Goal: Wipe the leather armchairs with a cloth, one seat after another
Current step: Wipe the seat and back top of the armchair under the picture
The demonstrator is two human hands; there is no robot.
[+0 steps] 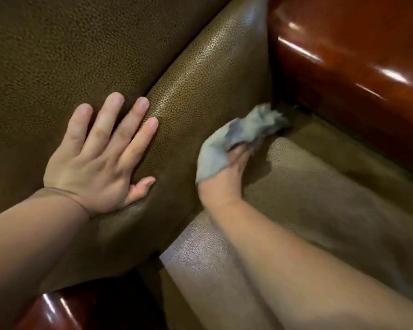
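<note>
two hands work on one brown leather armchair (57,55). at left, the left hand (98,158) lies flat with fingers spread and straight, palm pressed on the padded backrest (200,86), thumb resting lower on the same cushion. further right, the right hand (227,172) grips a grey cloth (239,136); the cloth is bunched over the fingers and drapes across the back of the hand, its loose end reaching past the fingertips toward the far corner of the seat (308,186). hand and cloth are blurred, low over the seat, just beside the foot of the backrest; i cannot tell if the cloth touches the leather. at far right, a glossy reddish wooden arm (355,44) borders the seat.
</note>
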